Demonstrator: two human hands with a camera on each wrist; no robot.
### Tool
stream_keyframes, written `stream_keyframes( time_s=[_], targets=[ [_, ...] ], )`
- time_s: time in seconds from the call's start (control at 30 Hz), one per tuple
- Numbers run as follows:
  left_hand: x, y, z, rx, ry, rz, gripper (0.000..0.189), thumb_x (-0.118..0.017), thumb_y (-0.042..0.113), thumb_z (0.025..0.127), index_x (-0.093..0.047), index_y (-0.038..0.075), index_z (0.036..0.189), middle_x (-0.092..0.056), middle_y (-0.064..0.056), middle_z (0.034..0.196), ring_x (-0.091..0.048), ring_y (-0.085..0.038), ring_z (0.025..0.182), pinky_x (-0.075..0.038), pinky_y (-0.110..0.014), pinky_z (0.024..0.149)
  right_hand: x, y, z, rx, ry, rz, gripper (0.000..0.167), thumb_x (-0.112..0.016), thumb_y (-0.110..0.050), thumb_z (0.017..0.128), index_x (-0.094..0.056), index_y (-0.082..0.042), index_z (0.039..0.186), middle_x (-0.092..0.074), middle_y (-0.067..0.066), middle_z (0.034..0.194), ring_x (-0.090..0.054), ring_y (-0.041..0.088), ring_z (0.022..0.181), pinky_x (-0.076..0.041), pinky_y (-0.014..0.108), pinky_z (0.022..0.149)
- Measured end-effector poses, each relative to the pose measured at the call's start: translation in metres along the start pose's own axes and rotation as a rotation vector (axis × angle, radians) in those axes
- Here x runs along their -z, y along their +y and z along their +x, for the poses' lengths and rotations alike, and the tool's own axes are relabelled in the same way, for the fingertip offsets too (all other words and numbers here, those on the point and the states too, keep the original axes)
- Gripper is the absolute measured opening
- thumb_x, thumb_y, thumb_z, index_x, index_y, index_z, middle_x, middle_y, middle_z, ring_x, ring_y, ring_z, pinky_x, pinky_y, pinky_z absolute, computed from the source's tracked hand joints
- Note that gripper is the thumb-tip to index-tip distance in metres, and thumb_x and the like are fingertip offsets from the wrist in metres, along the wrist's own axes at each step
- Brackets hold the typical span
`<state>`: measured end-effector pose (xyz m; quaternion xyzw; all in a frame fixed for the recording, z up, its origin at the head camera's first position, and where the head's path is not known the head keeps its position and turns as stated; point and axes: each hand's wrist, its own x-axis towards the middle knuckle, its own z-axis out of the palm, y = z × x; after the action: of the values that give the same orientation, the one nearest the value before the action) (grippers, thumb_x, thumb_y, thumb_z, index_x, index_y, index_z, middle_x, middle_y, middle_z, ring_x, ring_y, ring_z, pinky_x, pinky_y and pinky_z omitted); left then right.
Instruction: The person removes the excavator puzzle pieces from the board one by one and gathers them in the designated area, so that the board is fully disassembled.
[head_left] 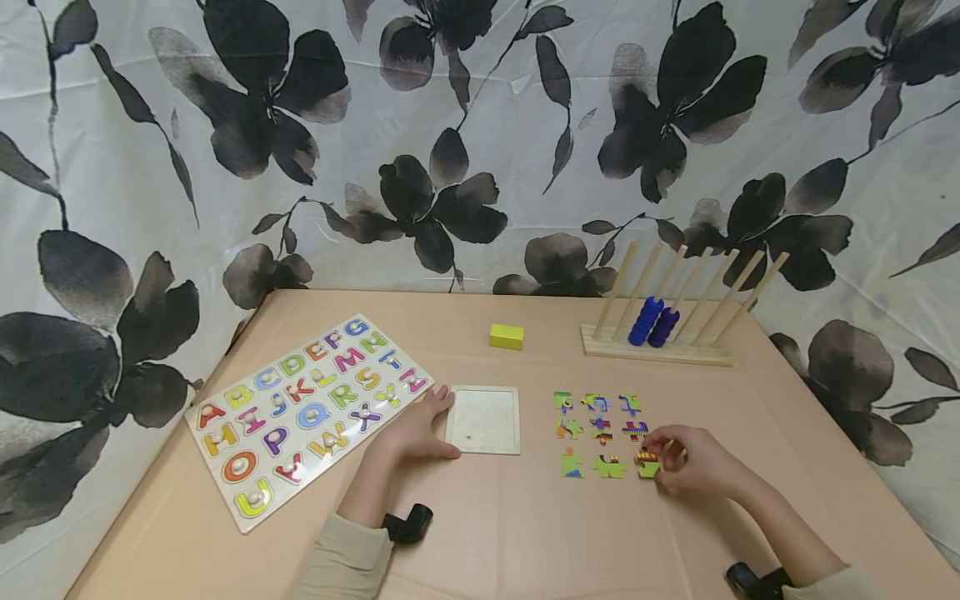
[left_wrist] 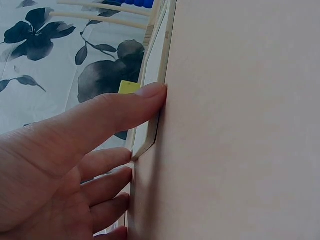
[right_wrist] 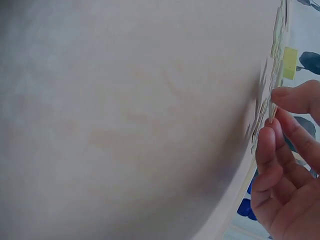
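My right hand [head_left: 705, 460] is at the lower right of several colourful jigsaw pieces [head_left: 597, 403] laid out in rows. Between its thumb and index finger it pinches one puzzle piece [head_left: 647, 465], green below with an orange and dark pattern above. The right wrist view shows that piece edge-on as a thin sliver [right_wrist: 271, 111]. At the centre lies a flat white puzzle tray [head_left: 483, 420] with a raised rim. My left hand [head_left: 417, 430] rests at its left side, thumb touching the near left corner and fingers [left_wrist: 107, 165] extended along the edge.
An alphabet board [head_left: 307, 417] with colourful letters lies slanted at the left, close to my left forearm. A yellow block [head_left: 506, 337] sits behind the tray. At the back right stands a wooden peg rack [head_left: 660, 354] with blue beads [head_left: 647, 321].
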<state>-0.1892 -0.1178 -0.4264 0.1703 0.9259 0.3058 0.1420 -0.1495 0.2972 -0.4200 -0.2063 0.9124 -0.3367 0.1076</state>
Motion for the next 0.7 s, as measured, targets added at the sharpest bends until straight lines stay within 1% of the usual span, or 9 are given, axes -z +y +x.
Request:
stream_keyframes(
  time_s=[0.2,0.33,0.7],
  targets=[
    [0.0009,0.0007,-0.0007,0.002,0.001,-0.003,0.087,-0.081,0.024,0.067,-0.037,-0.003,0.137,-0.025,-0.016,0.147,-0.015,-0.035,0.136,-0.018,-0.045,0.109,-0.0013,0.0039,0.0009,-0.022,-0.015,0.016,0.036,-0.072,0.002,0.064,-0.062,0.002,0.098,-0.056,0.005,0.082,-0.051,0.007,0.064,-0.047,0.022,0.052],
    [0.001,0.0,-0.0005,0.0,0.003,-0.001,0.087,-0.081,0.024,0.067,-0.037,-0.003,0.137,-0.025,-0.016,0.147,-0.015,-0.035,0.136,-0.018,-0.045,0.109,-0.0014,0.0061,0.0017,-0.018,-0.025,0.016,0.037,-0.073,0.001,0.064,-0.062,0.004,0.099,-0.056,0.005,0.082,-0.051,0.007,0.064,-0.047,0.022,0.053],
    [-0.0004,-0.0017,0.0003,0.0,0.003,-0.002,0.087,-0.081,0.024,0.067,-0.037,-0.003,0.137,-0.025,-0.016,0.147,-0.015,-0.035,0.136,-0.019,-0.045,0.109,-0.0018,0.0039,0.0007,-0.027,-0.027,-0.001,0.036,-0.077,-0.004,0.066,-0.063,0.001,0.098,-0.056,0.004,0.083,-0.05,0.009,0.066,-0.047,0.021,0.054]
  ],
)
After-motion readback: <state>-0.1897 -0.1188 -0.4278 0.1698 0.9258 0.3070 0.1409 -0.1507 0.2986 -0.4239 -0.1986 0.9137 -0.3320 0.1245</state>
